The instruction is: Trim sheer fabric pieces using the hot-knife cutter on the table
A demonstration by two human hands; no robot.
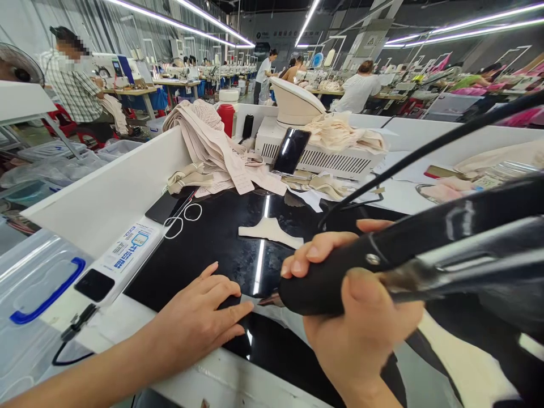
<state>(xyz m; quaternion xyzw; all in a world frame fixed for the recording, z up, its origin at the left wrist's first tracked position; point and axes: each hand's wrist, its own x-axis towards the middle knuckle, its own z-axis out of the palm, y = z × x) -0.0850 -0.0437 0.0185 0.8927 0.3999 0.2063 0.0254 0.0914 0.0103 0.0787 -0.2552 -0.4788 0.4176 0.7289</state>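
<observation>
My right hand grips a thick black tool with a rounded end, a small screw, pale lettering and a long metal part along its side; its exact kind is unclear. A small pointed metal tip shows below its rounded end, close to my left fingertips. On the glossy black surface lies my left hand, palm down with its fingers stretched out. Something dark shows between those fingers, too covered to name. Beyond both hands rests a cream fabric piece. Another cream piece is at lower right.
A black cable crosses on the right. Behind are a fabric heap, a phone leaning on a vented white box, and a red thread cone. White rings lie left. A low white wall borders the table.
</observation>
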